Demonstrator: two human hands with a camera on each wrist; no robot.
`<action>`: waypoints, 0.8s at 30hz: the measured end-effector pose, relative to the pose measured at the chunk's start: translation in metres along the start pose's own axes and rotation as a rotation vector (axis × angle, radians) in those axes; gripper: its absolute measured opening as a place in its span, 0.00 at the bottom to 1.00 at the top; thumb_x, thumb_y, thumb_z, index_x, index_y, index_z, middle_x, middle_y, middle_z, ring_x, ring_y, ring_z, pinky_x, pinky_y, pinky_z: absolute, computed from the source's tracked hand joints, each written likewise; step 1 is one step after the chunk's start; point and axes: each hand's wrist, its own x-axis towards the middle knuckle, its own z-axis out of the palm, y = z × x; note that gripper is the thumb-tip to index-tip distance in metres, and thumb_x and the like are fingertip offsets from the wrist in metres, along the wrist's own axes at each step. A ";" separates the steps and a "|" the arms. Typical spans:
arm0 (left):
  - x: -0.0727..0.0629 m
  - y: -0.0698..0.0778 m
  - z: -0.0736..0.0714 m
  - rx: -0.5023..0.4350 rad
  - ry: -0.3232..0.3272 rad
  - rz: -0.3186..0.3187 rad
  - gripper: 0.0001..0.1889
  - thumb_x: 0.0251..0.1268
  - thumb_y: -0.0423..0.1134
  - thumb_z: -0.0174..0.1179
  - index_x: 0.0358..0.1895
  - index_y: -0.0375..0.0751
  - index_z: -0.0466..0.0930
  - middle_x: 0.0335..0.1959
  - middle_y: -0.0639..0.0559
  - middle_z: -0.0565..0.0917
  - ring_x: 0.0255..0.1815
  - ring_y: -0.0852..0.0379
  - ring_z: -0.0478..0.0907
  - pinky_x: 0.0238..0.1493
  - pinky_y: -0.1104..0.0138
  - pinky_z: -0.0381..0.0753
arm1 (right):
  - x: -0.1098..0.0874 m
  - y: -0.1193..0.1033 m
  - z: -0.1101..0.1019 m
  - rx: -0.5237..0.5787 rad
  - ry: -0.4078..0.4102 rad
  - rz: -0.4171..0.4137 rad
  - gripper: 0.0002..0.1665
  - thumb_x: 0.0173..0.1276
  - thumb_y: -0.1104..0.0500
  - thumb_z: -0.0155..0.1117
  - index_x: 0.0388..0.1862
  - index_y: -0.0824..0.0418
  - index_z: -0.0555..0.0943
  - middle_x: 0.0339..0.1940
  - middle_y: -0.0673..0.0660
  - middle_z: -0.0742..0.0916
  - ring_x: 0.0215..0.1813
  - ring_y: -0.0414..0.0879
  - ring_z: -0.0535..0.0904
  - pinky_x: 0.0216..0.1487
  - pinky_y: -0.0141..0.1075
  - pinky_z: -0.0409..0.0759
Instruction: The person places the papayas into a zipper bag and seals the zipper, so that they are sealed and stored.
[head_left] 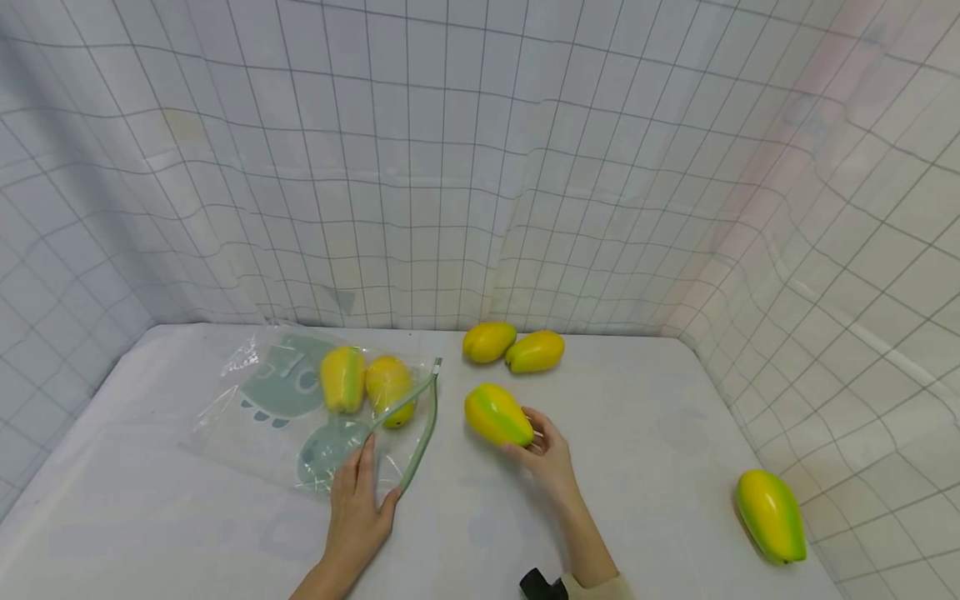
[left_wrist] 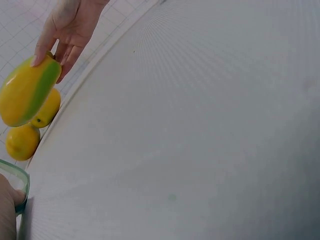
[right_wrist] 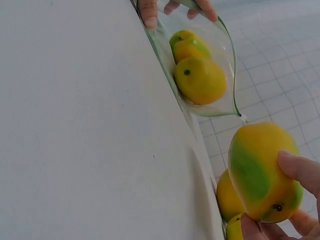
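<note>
My right hand (head_left: 551,458) holds a yellow papaya (head_left: 495,414) with a green stripe by its narrow end, thumb on one side and fingers on the other. To its left lies a clear zip bag (head_left: 255,450) with green edging and a printed cartoon. Two papayas (head_left: 343,379) (right_wrist: 200,80) are inside it. My left hand (head_left: 360,508) holds the bag's mouth, thumb (right_wrist: 148,12) at the lower lip and fingers over the upper one, and the mouth gapes toward the right. The held papaya is just outside the mouth.
Two more papayas (head_left: 535,352) lie side by side at the back of the white table (head_left: 645,500). Another papaya (head_left: 771,517) sits at the far right near the edge. Grid-patterned curtains (head_left: 480,167) hang behind and at both sides.
</note>
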 end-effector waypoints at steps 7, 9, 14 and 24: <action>0.001 0.001 0.000 -0.005 0.003 0.004 0.50 0.26 0.24 0.71 0.65 0.27 0.57 0.51 0.34 0.65 0.47 0.39 0.63 0.47 0.54 0.59 | 0.005 -0.002 0.017 0.000 -0.067 -0.026 0.36 0.53 0.60 0.69 0.62 0.61 0.68 0.56 0.60 0.74 0.52 0.50 0.73 0.53 0.36 0.74; 0.001 0.001 0.000 -0.009 0.004 0.006 0.50 0.26 0.24 0.70 0.65 0.27 0.57 0.51 0.34 0.65 0.47 0.39 0.63 0.47 0.54 0.59 | 0.006 -0.003 0.021 -0.007 -0.088 -0.035 0.36 0.53 0.60 0.69 0.62 0.61 0.68 0.57 0.60 0.74 0.53 0.50 0.73 0.52 0.36 0.74; 0.001 0.001 0.000 -0.009 -0.003 -0.001 0.50 0.27 0.24 0.71 0.65 0.27 0.57 0.52 0.34 0.65 0.48 0.40 0.63 0.47 0.54 0.59 | 0.010 -0.004 0.031 -0.006 -0.135 -0.055 0.36 0.53 0.61 0.69 0.62 0.61 0.68 0.59 0.60 0.74 0.53 0.50 0.73 0.51 0.34 0.74; 0.001 0.001 0.000 -0.007 0.004 0.007 0.50 0.26 0.24 0.71 0.64 0.27 0.57 0.51 0.34 0.66 0.47 0.40 0.63 0.46 0.53 0.60 | 0.017 -0.004 0.047 -0.035 -0.170 -0.030 0.36 0.54 0.59 0.69 0.63 0.59 0.68 0.59 0.57 0.74 0.53 0.49 0.72 0.54 0.38 0.73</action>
